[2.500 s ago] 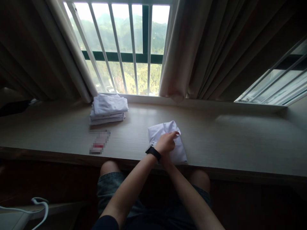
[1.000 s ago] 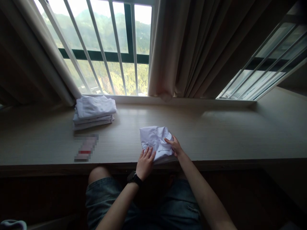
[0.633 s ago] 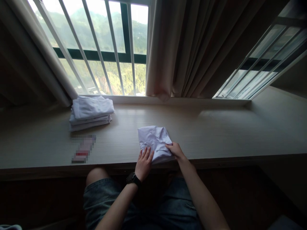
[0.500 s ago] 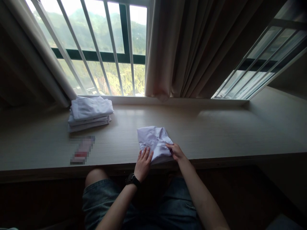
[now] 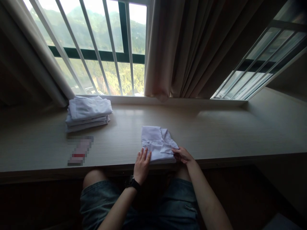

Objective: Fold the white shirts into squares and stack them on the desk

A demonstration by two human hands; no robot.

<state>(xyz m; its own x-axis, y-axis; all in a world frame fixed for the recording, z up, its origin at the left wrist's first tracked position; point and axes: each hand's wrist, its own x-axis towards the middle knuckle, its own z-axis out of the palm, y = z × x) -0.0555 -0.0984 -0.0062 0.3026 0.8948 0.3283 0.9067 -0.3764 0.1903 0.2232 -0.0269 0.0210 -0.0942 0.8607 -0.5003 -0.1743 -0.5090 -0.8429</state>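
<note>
The folded white shirt [image 5: 155, 144] is lying flatter and squarer than a moment ago, its collar now showing. The left hand [image 5: 142, 165] is no longer crossing over the cloth; it is resting flat at the near left corner. The right hand [image 5: 183, 155] is sliding off the top down to the near right corner.

Daylight falls through a barred window [image 5: 100, 48] onto a long pale wooden counter [image 5: 216, 134] — heavy beige curtains [image 5: 182, 48] hang between it and a second window [image 5: 259, 67].
</note>
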